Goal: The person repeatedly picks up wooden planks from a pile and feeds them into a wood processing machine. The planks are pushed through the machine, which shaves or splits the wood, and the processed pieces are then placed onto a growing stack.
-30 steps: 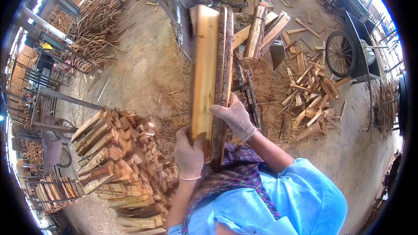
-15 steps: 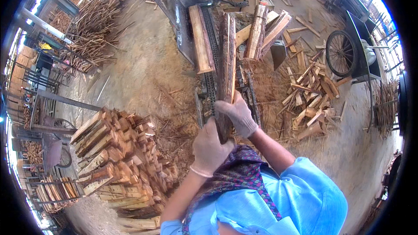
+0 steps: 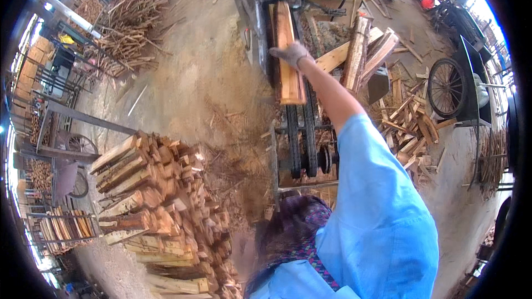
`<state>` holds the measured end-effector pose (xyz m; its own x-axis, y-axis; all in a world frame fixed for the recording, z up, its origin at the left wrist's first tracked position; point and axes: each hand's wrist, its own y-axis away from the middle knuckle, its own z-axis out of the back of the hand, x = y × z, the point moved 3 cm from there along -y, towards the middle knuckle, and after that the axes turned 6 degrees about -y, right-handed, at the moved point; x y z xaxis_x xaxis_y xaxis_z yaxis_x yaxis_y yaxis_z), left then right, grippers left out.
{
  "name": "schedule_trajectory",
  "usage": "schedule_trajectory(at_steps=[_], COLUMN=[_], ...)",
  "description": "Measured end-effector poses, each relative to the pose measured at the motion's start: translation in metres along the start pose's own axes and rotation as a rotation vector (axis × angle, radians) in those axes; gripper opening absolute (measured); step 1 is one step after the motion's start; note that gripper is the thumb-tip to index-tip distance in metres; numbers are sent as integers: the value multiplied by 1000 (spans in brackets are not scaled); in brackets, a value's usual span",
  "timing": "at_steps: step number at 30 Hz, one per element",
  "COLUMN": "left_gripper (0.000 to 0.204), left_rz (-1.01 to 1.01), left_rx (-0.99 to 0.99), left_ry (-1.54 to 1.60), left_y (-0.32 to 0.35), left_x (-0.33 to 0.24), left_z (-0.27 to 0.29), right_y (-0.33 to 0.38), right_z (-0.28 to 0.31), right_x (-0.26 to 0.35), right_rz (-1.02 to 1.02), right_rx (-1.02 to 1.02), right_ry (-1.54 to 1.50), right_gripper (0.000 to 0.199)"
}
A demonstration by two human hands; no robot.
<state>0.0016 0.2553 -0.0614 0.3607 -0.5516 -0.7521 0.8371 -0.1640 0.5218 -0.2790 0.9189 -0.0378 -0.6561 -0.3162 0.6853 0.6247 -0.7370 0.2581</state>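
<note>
A view looking down from a person's head in an outdoor wood yard. The right hand (image 3: 292, 53), in a grey work glove, reaches far forward with the arm fully stretched in a light blue sleeve. Its fingers are pressed together and lie flat on the upper end of a pale split plank (image 3: 288, 58), touching it rather than gripping round it. The plank lies lengthwise on a dark feed track (image 3: 302, 138) of two parallel chains that runs into a machine (image 3: 266, 0) at the top of the view. The left hand is out of view, so its fingers cannot be told.

To do this step well, it seems best to keep the plank in line with the track, to push from the top face with a flat palm, and to draw the glove away before the plank's end nears the machine mouth. The long reach suggests leaning from the body rather than overstretching.

A tall stack of split wood (image 3: 155, 199) stands to the left on the sawdust floor. Loose offcuts (image 3: 410, 127) lie to the right, near a cart wheel (image 3: 446, 86).
</note>
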Motion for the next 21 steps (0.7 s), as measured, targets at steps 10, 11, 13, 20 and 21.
schedule_trajectory(at_steps=[10, 11, 13, 20, 21], left_gripper=[49, 50, 54, 48, 49], left_rz=[580, 554, 517, 294, 294], left_rx=[-317, -227, -130, -309, -338], left_ry=[610, 611, 579, 554, 586], left_y=[38, 25, 17, 19, 21], left_x=[68, 65, 59, 37, 51], left_z=[-5, -4, 1, 44, 46], right_y=[-74, -99, -79, 40, 89], right_z=[-34, -19, -32, -7, -10], right_x=[-29, -44, -30, -26, -16], right_rz=[136, 239, 388, 616, 647], right_rx=[1, 45, 165, -64, -94], right_ry=[208, 386, 299, 18, -60], right_gripper=[55, 45, 40, 67, 67])
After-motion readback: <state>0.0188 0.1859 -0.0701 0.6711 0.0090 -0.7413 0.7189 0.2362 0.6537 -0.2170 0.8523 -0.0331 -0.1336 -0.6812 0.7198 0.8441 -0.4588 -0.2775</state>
